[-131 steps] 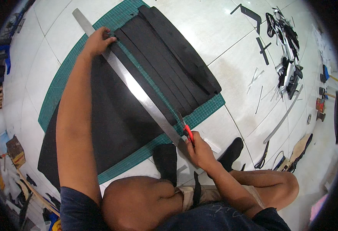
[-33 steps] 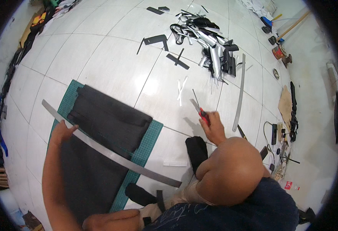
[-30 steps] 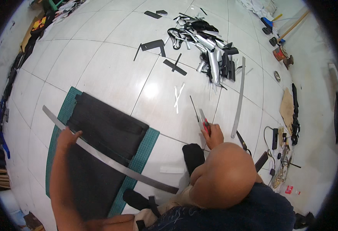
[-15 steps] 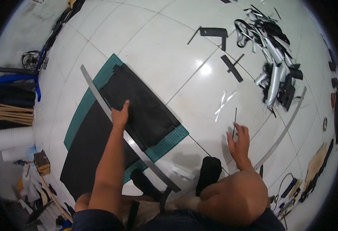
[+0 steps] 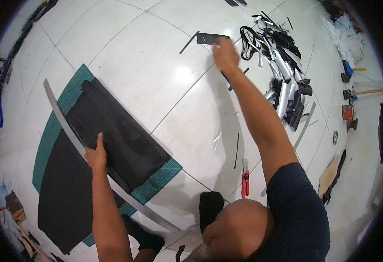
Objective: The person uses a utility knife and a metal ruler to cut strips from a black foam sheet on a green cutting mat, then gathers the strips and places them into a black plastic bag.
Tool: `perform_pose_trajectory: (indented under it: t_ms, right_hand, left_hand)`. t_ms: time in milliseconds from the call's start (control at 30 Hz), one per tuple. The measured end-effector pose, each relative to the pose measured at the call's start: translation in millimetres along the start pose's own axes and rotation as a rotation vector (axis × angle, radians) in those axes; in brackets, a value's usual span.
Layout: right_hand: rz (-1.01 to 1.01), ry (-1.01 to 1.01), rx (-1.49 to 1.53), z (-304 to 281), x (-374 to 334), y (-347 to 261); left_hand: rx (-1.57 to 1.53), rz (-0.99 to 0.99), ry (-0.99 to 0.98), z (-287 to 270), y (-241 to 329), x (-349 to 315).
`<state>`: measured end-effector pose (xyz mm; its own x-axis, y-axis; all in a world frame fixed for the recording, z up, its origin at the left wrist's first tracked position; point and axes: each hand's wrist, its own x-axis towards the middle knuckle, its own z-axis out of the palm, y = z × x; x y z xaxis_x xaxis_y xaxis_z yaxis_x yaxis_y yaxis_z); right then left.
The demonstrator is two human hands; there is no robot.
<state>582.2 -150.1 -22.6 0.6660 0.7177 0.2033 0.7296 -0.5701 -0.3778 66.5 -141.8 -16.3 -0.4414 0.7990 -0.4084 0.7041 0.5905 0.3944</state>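
My left hand [image 5: 96,156] presses on a long metal ruler [image 5: 62,118], fingers closed at its edge and thumb pointing forward. The ruler slants across black fabric. Folded black fabric [image 5: 117,131] lies to its right, and a wider black sheet [image 5: 67,187] extends to its left, both over a green cutting mat [image 5: 158,177]. My right hand [image 5: 225,56] is stretched far forward, slightly blurred, with curled fingers at the right end of a flat black scrap [image 5: 207,38]. What those fingers hold, if anything, is hidden. A thin black strip [image 5: 237,150] and a red utility knife [image 5: 245,180] lie nearer on the floor.
A pile of black and silver scraps [image 5: 283,70] lies on the white tiles right of my right hand. Pale strips [image 5: 222,133] cross nearby. Another metal strip [image 5: 306,126] lies to the right. My black-covered foot [image 5: 210,207] is beside the knife.
My right hand has moved forward from the thin black strip to the flat scrap. That strip now lies loose, and the red knife has come into sight. My left hand stays on the ruler.
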Motion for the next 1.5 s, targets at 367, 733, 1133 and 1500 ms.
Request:
perform_pose_trajectory:
  t_ms: [367, 733, 1133, 1500]
  right_hand:
    - [0.049, 0.269, 0.006, -56, -34, 118]
    - [-0.223, -0.231, 0.513, -115, -247, 27]
    - [0.198, -0.205, 0.567, -154, -264, 67]
    - [0.394, 0.195, 0.712, -176, -215, 129]
  left_hand:
    - [0.017, 0.633, 0.329, -10, 7, -36]
    - [-0.313, 0.462, -1.198, 110, 135, -215]
    - [-0.583, 0.326, -0.833, 119, 107, -222]
    - [-0.533, 0.382, -0.908, 127, 92, -214]
